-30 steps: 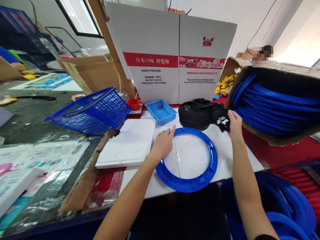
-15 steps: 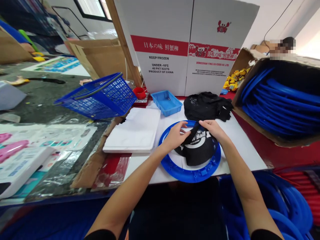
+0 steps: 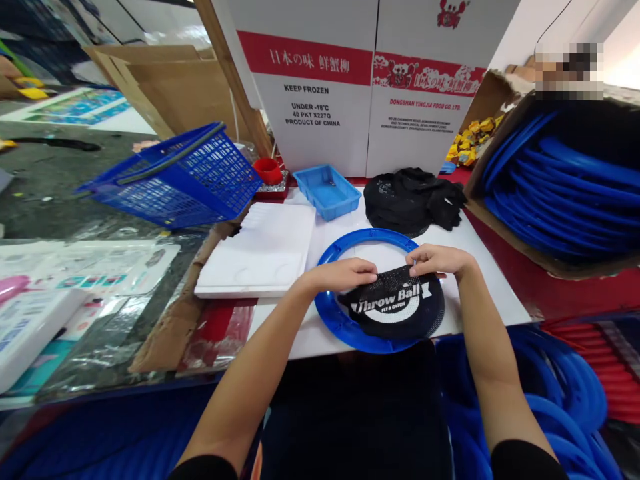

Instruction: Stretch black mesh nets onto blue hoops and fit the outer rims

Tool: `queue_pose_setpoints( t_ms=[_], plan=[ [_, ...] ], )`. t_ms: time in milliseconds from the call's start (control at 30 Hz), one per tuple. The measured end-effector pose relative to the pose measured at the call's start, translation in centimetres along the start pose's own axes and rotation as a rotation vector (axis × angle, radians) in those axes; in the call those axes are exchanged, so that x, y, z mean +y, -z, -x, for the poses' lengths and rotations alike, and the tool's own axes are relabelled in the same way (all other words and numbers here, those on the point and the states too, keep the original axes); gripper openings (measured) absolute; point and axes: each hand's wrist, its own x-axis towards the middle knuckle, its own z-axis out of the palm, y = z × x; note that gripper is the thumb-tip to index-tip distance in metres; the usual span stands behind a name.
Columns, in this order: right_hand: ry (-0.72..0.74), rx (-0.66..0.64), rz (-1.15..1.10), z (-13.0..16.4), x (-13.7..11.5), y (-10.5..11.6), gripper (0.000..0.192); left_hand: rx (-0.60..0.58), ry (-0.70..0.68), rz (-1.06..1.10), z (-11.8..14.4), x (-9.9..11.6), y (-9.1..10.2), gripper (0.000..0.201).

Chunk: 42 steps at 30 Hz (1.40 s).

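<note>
A black mesh net [image 3: 395,313] with white "Throw Ball" lettering hangs over the near part of a blue plastic ring [image 3: 327,257]. My left hand [image 3: 345,274] pinches the net's upper edge at its left side. My right hand [image 3: 436,260] grips the same edge farther right, so the edge stretches between the two hands. The ring lies flat on the white tabletop [image 3: 285,333], its far arc uncovered and part of its near arc under the net. Behind it sits a crumpled pile of black mesh nets [image 3: 413,200].
Left of the ring lies a white foam slab [image 3: 257,250], with a blue basket [image 3: 175,177] beyond it. A small blue tray [image 3: 327,193] stands near the white carton [image 3: 320,87]. At right, a cardboard box [image 3: 525,247] holds many blue rings [image 3: 555,193]. A person [image 3: 570,70] is at the far right.
The net has been turned and spread, so its lettering now faces me upright. Both hands came nearer to me, and the left went from loose fingers to a pinch on the edge.
</note>
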Motion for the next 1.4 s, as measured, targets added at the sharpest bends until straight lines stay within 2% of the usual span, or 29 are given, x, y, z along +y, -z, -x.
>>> queue_pose_setpoints(
  t_ms=[67, 133, 167, 233, 300, 433, 533, 567, 667, 700, 767, 833, 867, 900, 933, 1033, 1067, 1100, 1133, 1200, 1267, 1333, 1400],
  plan=[
    [0.019, 0.154, 0.063, -0.9, 0.0, -0.3, 0.031, 0.186, 0.016, -0.009, 0.0, 0.3, -0.1, 0.032],
    [0.062, 0.398, 0.155, -2.2, 0.0, -0.9, 0.029, 0.428, -0.005, -0.130, -0.3, 0.3, -0.7, 0.030],
    [0.098, 0.526, 0.216, -2.9, 0.1, -1.2, 0.027, 0.499, -0.041, -0.208, -0.5, 0.2, -1.0, 0.030],
    [0.172, 0.693, 0.350, -4.0, 0.4, -1.6, 0.019, 0.500, -0.122, -0.353, -0.9, -0.1, -1.7, 0.038],
    [0.203, 0.720, 0.465, -4.6, 0.9, -1.7, 0.011, 0.397, -0.131, -0.504, -1.2, -0.6, -2.1, 0.046],
    [0.156, 0.698, 0.564, -4.8, 1.7, -1.5, 0.014, 0.297, 0.024, -0.797, -1.4, -1.7, -2.0, 0.031],
    [0.177, 0.692, 0.520, -4.3, 1.2, -1.4, 0.012, 0.295, 0.063, -0.814, -1.5, -2.2, -1.5, 0.025],
    [0.196, 0.657, 0.483, -4.0, 0.8, -1.4, 0.017, 0.303, 0.061, -0.796, -1.5, -2.3, -1.4, 0.024],
    [0.212, 0.437, 0.298, -2.9, -0.4, -1.5, 0.039, 0.320, 0.052, -0.728, -1.4, -2.2, -1.3, 0.018],
    [0.206, 0.352, 0.218, -2.5, -0.8, -1.5, 0.043, 0.320, 0.051, -0.714, -1.4, -2.1, -1.4, 0.023],
    [0.192, 0.171, 0.078, -1.8, -1.3, -1.5, 0.047, 0.305, 0.039, -0.692, -1.5, -1.9, -1.6, 0.035],
    [0.177, -0.011, 0.027, -1.5, -1.5, -1.6, 0.049, 0.286, 0.006, -0.662, -1.6, -1.8, -1.7, 0.031],
    [0.170, -0.053, 0.051, -1.5, -1.6, -1.6, 0.048, 0.283, -0.018, -0.639, -1.6, -1.7, -1.8, 0.024],
    [0.171, -0.007, 0.109, -1.6, -1.6, -1.6, 0.046, 0.292, -0.042, -0.612, -1.7, -1.7, -1.8, 0.019],
    [0.178, 0.140, 0.199, -1.8, -1.6, -1.6, 0.043, 0.315, -0.061, -0.582, -1.6, -1.6, -1.7, 0.015],
    [0.128, 0.831, 0.533, -2.1, -1.4, -1.3, 0.033, 0.405, -0.059, -0.465, -1.4, -1.7, -1.1, 0.021],
    [0.053, 0.984, 0.628, -2.0, -1.2, -1.2, 0.032, 0.425, -0.037, -0.426, -1.3, -1.7, -0.8, 0.025],
    [-0.048, 1.047, 0.707, -1.9, -0.9, -1.1, 0.033, 0.449, -0.008, -0.400, -1.1, -1.8, -0.5, 0.027],
    [-0.162, 1.028, 0.764, -1.6, -0.6, -1.0, 0.037, 0.483, 0.025, -0.397, -1.0, -2.0, -0.2, 0.027],
    [-0.386, 0.873, 0.807, -1.0, 0.0, -0.9, 0.051, 0.586, 0.082, -0.481, -0.8, -2.3, 0.4, 0.023],
    [-0.529, 0.712, 0.801, -0.4, 0.4, -0.9, 0.064, 0.701, 0.116, -0.641, -0.7, -2.5, 0.8, 0.020],
    [-0.549, 0.610, 0.773, -0.1, 0.7, -0.7, 0.067, 0.764, 0.112, -0.768, -0.6, -2.5, 0.7, 0.021],
    [-0.449, 0.529, 0.735, 0.0, 0.9, -0.5, 0.063, 0.726, 0.053, -0.793, -0.7, -2.1, 0.3, 0.020]
  ],
)
